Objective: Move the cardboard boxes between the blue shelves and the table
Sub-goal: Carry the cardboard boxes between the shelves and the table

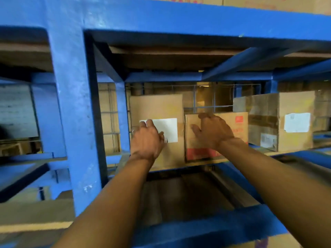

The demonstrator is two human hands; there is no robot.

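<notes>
We are seeing three cardboard boxes on the blue shelf (73, 104). Our left hand (147, 140), fingers spread, is pressing the tall box (157, 108); our right hand (214, 130), also spread, is gripping the red-printed box (238, 122); the labelled box (281, 120) is sitting untouched.

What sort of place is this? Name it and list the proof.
Probably a warehouse or stockroom. Heavy blue shelves hold taped cardboard boxes: a tall box with a white label, a shorter red-printed box and a third box. Both hands reach for them.
</notes>
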